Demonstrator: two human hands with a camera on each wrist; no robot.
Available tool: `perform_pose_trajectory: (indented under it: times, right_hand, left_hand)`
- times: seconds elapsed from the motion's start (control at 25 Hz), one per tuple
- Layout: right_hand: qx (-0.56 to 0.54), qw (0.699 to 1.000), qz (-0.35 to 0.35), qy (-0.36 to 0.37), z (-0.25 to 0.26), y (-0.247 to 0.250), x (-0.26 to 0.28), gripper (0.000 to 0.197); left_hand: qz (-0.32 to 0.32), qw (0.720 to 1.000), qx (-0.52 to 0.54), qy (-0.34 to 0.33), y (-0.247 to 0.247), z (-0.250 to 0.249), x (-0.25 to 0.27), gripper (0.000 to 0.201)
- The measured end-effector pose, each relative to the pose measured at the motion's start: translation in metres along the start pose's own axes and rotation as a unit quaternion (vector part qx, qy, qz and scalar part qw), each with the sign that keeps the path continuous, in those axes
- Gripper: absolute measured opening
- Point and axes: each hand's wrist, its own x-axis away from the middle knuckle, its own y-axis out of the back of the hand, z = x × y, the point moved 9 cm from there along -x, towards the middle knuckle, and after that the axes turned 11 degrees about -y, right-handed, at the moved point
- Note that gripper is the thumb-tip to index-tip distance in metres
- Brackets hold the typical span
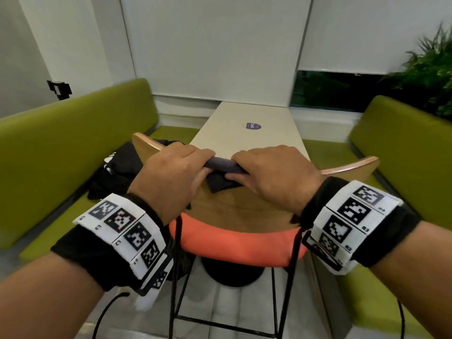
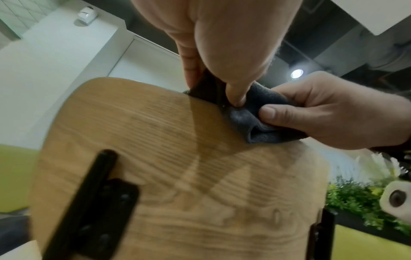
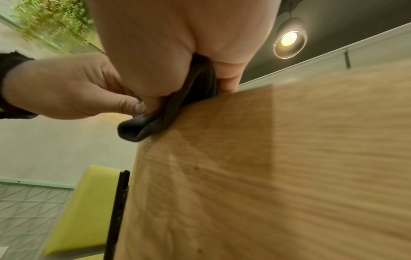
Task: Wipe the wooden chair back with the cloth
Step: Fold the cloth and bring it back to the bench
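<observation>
The curved wooden chair back (image 1: 234, 204) (image 2: 177, 176) (image 3: 278, 176) stands right in front of me, its top edge under both hands. A dark grey cloth (image 1: 221, 167) (image 2: 255, 119) (image 3: 155, 123) is bunched over the middle of that edge. My left hand (image 1: 171, 172) (image 2: 222, 52) pinches the cloth's left part between thumb and fingers. My right hand (image 1: 271, 172) (image 3: 177, 44) grips its right part, thumb on the near face of the wood. In each wrist view the other hand shows too, the left hand (image 3: 66, 88) and the right hand (image 2: 322, 114), holding the cloth.
The chair has an orange seat (image 1: 234, 243) and black metal legs (image 1: 288, 277). Beyond it is a white table (image 1: 249, 128) between two green benches (image 1: 73, 133) (image 1: 403, 148). A black bag (image 1: 117, 167) lies on the left bench. Plants (image 1: 428, 69) stand at the right.
</observation>
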Motion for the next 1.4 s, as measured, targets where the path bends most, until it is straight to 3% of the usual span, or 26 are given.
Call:
perform_pose_trajectory:
  times: [0.16,0.36,0.56,0.72,0.92,1.08,1.24,1.4]
  right_hand:
    - [0.014,0.997,-0.068,-0.045,-0.061,0.038,0.021,0.029]
    - [-0.118,0.978,-0.137,-0.102,-0.161,0.073,0.073,0.023]
    - [-0.162,0.959,-0.159,-0.168,-0.281,0.068,0.141,0.012]
    - [-0.159,0.946,-0.183,-0.214,-0.374,0.051,0.186,0.018]
    - [-0.207,0.941,-0.074,-0.258,-0.45,-0.007,0.219,0.016]
    - [-0.234,0.919,-0.012,-0.317,-0.475,-0.058,0.227,0.005]
    - [-0.258,0.884,0.047,-0.386,-0.493,-0.111,0.237,0.015]
    - [-0.23,0.881,0.087,-0.405,-0.514,-0.164,0.247,0.009]
  left_hand:
    - [-0.03,0.998,0.061,0.015,0.01,-0.037,-0.046,0.027]
    - [-0.083,0.989,0.121,0.011,-0.001,-0.106,-0.119,0.019]
    - [-0.115,0.982,0.149,-0.002,-0.049,-0.208,-0.19,0.02]
    - [-0.084,0.983,0.161,0.007,-0.103,-0.285,-0.241,0.022]
    - [0.01,0.981,0.187,0.051,-0.187,-0.343,-0.272,0.026]
    - [0.085,0.972,0.195,0.103,-0.247,-0.352,-0.276,0.024]
    - [0.135,0.957,0.217,0.133,-0.307,-0.356,-0.269,0.02]
    - [0.185,0.948,0.22,0.136,-0.369,-0.365,-0.261,0.018]
